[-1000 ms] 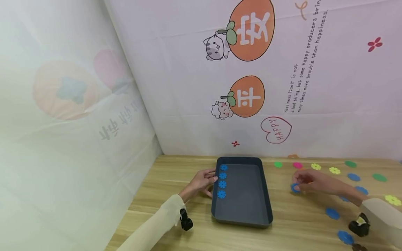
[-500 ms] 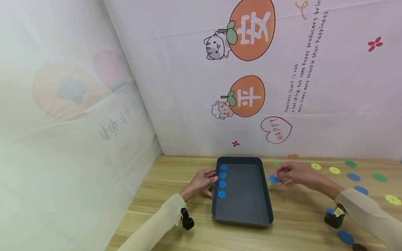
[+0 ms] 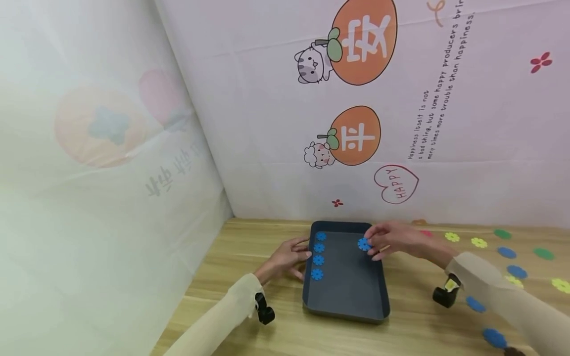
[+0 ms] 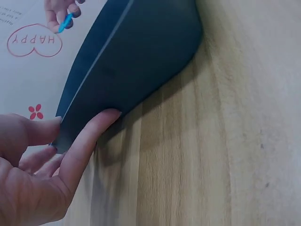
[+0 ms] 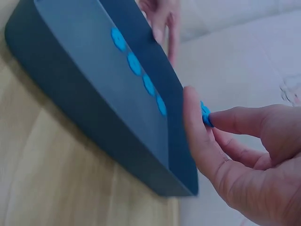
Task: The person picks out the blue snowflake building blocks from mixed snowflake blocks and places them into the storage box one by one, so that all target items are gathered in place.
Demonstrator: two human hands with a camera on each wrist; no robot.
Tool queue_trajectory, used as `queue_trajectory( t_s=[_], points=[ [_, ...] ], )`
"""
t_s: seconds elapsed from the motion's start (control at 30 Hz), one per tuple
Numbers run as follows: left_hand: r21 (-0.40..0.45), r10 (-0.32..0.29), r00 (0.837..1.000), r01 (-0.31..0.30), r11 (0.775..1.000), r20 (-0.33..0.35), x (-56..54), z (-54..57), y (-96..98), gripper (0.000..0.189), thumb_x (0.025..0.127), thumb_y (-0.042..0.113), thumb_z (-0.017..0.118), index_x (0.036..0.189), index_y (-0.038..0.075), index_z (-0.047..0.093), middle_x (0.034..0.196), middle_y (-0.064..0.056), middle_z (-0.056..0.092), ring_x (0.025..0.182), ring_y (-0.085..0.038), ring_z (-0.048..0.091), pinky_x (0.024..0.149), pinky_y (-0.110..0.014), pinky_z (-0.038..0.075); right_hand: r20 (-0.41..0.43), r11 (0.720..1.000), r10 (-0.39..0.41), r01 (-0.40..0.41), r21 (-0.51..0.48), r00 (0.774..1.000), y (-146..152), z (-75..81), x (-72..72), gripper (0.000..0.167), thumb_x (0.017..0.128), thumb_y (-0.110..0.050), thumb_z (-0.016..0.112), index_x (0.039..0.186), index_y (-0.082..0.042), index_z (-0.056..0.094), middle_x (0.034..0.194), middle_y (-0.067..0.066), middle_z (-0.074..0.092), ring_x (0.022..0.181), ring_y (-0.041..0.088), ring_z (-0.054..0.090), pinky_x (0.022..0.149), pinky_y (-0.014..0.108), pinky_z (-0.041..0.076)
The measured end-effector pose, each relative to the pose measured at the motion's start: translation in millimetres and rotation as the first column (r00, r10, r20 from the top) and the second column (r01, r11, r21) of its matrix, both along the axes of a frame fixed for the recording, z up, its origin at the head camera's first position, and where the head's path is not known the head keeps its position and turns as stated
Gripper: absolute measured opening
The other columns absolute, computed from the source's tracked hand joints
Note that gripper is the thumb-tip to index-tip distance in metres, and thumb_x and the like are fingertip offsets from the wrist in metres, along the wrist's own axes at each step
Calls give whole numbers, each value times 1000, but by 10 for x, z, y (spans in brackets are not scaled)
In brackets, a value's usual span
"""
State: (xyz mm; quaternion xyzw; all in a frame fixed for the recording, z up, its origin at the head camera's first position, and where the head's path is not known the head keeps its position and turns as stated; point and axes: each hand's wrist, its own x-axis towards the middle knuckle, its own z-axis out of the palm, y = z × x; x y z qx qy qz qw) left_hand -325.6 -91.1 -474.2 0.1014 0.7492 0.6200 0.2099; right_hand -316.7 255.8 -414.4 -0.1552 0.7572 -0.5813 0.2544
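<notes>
A dark grey rectangular tray (image 3: 347,287) lies on the wooden table. Inside, along its left wall, a column of several blue notched discs (image 3: 318,260) lies flat, like plastic flower-shaped building pieces. My left hand (image 3: 287,257) holds the tray's left side, thumb at the rim and index finger (image 4: 89,136) against the outer wall. Over the tray's far right part, my right hand (image 3: 394,240) pinches another blue notched disc (image 3: 363,244) between thumb and fingers. In the right wrist view that disc (image 5: 206,114) is seen nearly edge-on, above the tray's floor.
On the table's right side lie scattered discs: blue (image 3: 494,338), green (image 3: 544,253), yellow (image 3: 479,243) and pink, some partly hidden by the right arm. A printed white cloth wall (image 3: 267,183) stands behind the tray; another cloth (image 3: 111,222) rises on the left.
My right hand has carried the blue disc leftward from the table to above the tray's far right part. The left hand keeps its place at the tray. The head view has shifted slightly.
</notes>
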Motion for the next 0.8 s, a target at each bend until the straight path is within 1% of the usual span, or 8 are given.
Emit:
queue_trajectory(
  t_s=[0.1,0.23,0.4,0.57,0.8],
  points=[
    [25,-2,999,1,1000,33,-29,-5,-15,64,103,9,67,162,12,41,157,-22,49,133,-40,60,57,-36,67,40,1000,11,-11,-14,999,-198,-45,-2,24,106,-2,57,123,15,52,107,20,69,95,28,75,89,45,67],
    [20,-2,1000,2,1000,30,-37,-4,-12,64,103,9,67,162,12,42,156,-22,51,134,-39,60,57,-36,67,75,1000,28,-27,-5,997,-450,-120,23,21,103,0,59,119,13,55,102,21,70,89,27,76,86,45,67],
    [5,-1,1000,1,1000,18,-10,17,-3,63,103,8,66,161,10,41,156,-23,50,135,-40,58,58,-38,67,77,995,81,-84,44,994,-699,-209,63,20,100,-1,64,115,11,62,94,16,73,80,22,74,82,45,68],
    [3,-6,1000,6,1000,15,-15,16,17,62,104,7,64,161,11,41,157,-24,49,137,-41,57,58,-37,67,58,991,110,-114,69,992,-840,-263,90,20,100,-2,65,114,12,65,91,15,73,77,19,72,83,45,68],
    [-7,7,1000,-7,1000,17,-28,7,22,62,103,7,66,160,12,44,155,-23,51,129,-39,63,55,-35,66,115,982,172,-180,64,978,-1064,-261,128,12,99,2,65,108,10,66,92,18,72,77,20,73,83,44,68]
  ],
)
